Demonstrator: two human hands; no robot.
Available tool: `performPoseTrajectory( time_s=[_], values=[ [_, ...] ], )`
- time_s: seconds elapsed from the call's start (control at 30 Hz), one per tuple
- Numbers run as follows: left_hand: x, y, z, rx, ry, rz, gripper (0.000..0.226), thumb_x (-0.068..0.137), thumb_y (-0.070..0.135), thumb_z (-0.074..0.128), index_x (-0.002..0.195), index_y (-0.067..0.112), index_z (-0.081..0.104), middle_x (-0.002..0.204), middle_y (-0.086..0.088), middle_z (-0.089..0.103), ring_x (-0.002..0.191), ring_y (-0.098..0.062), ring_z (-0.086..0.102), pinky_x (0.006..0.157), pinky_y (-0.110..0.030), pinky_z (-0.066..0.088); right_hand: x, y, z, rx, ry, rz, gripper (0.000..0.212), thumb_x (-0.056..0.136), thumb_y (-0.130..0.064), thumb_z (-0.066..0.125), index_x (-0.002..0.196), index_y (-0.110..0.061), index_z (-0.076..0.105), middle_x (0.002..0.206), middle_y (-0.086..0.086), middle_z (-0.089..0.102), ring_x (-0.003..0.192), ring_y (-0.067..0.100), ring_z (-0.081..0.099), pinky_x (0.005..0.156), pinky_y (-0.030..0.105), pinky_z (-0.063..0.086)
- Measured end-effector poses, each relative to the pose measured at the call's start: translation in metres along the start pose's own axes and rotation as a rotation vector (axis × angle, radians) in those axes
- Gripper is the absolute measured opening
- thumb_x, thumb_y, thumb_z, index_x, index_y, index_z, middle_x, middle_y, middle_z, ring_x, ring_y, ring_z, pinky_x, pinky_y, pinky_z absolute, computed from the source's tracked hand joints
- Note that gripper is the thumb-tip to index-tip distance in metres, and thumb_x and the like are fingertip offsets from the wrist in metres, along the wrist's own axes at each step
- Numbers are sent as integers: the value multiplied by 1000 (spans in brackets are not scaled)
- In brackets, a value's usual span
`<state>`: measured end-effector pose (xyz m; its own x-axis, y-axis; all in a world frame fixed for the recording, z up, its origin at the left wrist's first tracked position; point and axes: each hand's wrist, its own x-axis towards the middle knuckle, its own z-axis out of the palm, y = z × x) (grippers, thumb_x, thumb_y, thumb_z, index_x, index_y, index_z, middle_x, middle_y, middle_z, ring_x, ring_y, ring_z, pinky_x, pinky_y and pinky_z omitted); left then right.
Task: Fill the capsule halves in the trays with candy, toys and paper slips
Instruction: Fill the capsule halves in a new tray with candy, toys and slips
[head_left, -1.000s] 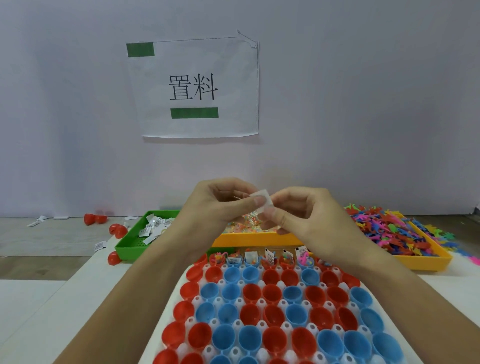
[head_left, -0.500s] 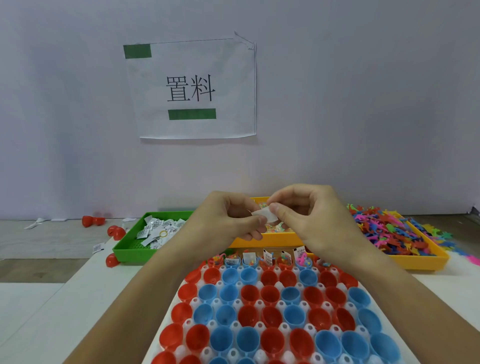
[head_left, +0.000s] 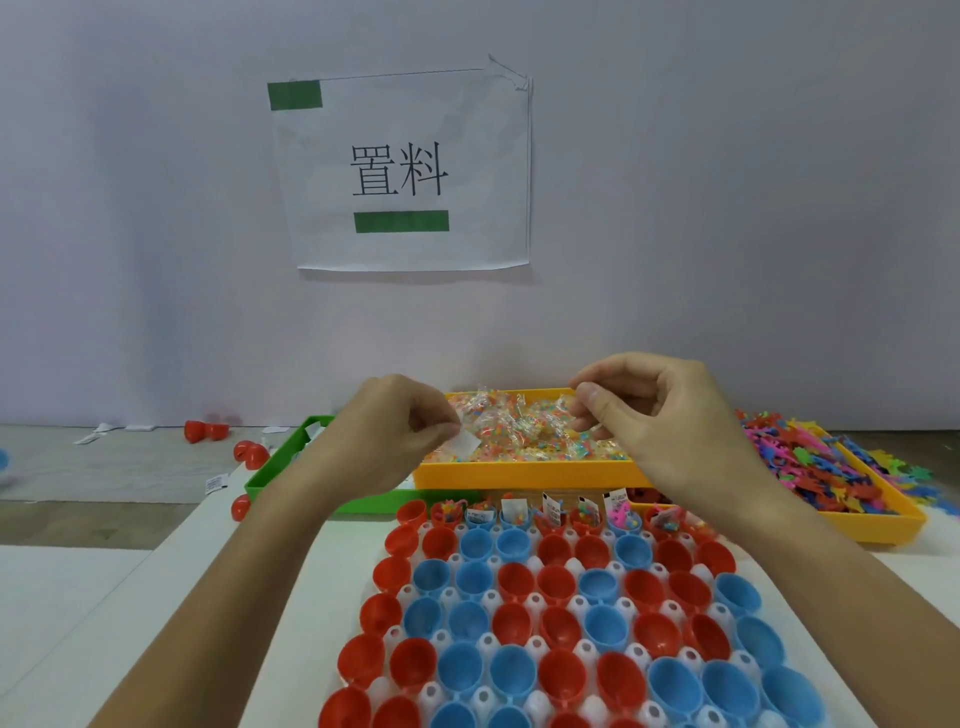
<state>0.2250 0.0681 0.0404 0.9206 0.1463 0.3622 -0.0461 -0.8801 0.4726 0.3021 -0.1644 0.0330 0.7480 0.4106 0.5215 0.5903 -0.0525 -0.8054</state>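
Nearest, a white moulded plastic tray (head_left: 470, 696) packed with open red and blue plastic capsule halves (head_left: 561, 621). Row upon row of them bare inside, as far as can be seen. Only the far row (head_left: 550, 512) filled: small colourful bits, a pink toy, and upright white paper slips with dark print too small to read. At the left end of that row, one red half (head_left: 412, 512) apparently without contents. So, by judgement, barely begun: one row close to done, every nearer row left to fill.

Above the tray's far edge, both hands raised and apart. Left hand (head_left: 387, 441) with fingers curled, pinching a small white paper slip (head_left: 464, 443) between thumb and fingertips. Right hand (head_left: 649, 415) also curled, thumb against forefinger, perhaps pinching something thin and pale; too small to tell for certain.

Behind the hands, an orange plastic tray (head_left: 519, 474) heaped with clear packets of multicoloured candy (head_left: 519, 426). To its left, a green plastic tray (head_left: 283, 467), mostly hidden by the left forearm, a white slip or two showing inside. To the right, a second orange tray (head_left: 883, 525) piled with bright plastic toy figures (head_left: 810, 457).

Further left, loose red capsule halves (head_left: 205, 431) and scattered white slips (head_left: 215, 484), one printed, illegible.

Farthest, a white paper sheet (head_left: 405, 171) taped to the pale wall with two green tape strips, bearing the large black characters 置料. No brand names readable anywhere.
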Motion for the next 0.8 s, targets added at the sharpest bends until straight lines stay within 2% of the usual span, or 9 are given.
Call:
performPoseTrajectory(
  time_s=[0.07,0.23,0.4,0.57,0.7,0.8],
  values=[
    [-2,-7,-1,96,-50,-2,11,92,14,66,89,19,76,79,12,68,72,0,62,63,-7,45,0,0,1,-20,-8,-10,12,95,-9,64,92,-17,73,79,-4,76,73,7,72,67,14,55],
    [0,-16,5,148,-101,-43,8,90,15,69,95,18,74,83,4,72,72,-8,67,70,-26,59,-2,0,1,-57,-14,-30,12,95,-11,63,96,-18,72,80,-10,75,74,4,72,68,12,54],
    [0,-18,7,148,-115,-18,10,90,13,69,91,19,76,83,3,71,74,-6,66,72,-23,58,-2,2,1,-99,-5,-33,12,95,-13,63,98,-22,71,83,-10,76,78,5,72,72,17,58],
    [1,-19,12,146,-153,-17,13,90,11,68,93,19,78,84,2,71,74,-7,65,71,-23,57,-2,3,1,-117,-9,-31,12,95,-16,63,98,-23,72,83,-11,75,78,4,72,70,14,56],
    [1,-18,19,173,-183,-1,14,91,10,67,93,20,77,81,8,67,71,-4,61,64,-17,52,-2,3,1,-128,-11,-32,12,95,-16,63,98,-23,72,83,-13,75,78,3,72,69,12,54],
    [1,-16,22,194,-187,12,15,90,9,67,92,19,78,79,10,63,71,-4,60,66,-20,54,-2,3,1,-129,-11,-33,12,95,-15,63,97,-23,72,82,-14,75,77,2,71,68,11,54]
  ],
)
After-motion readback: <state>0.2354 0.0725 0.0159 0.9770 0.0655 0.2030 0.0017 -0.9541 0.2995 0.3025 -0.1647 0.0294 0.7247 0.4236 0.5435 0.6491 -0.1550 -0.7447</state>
